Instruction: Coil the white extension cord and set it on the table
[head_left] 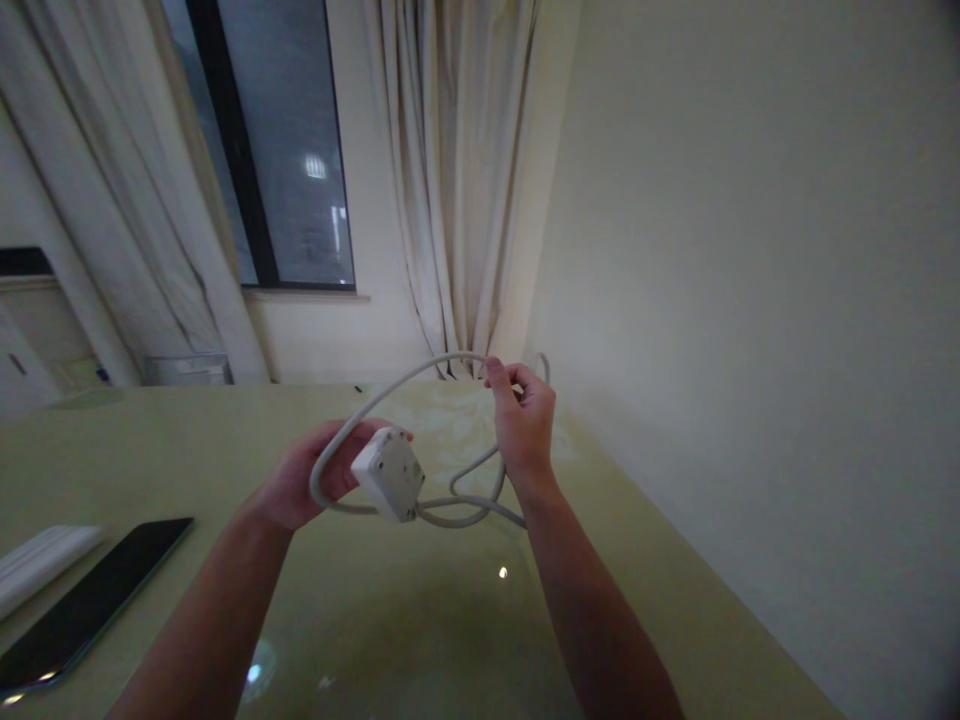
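A white power strip (390,473), its face dotted with small dark holes, is held tilted above the table. My left hand (330,465) grips it from behind and the left, most of the fingers hidden by it. Its pale grey cable (390,385) arcs up from the left hand in a large loop. My right hand (523,415) is closed on the top of that loop, thumb pressed against the fingers. More cable coils hang between the hands and below the right wrist.
A glossy greenish table (390,620) spreads beneath my arms. At its left lie a black flat device (94,600) like a phone or tablet and a white elongated object (45,562). A bare wall (750,350) runs along the right; curtains (457,180) and a window (289,150) stand beyond.
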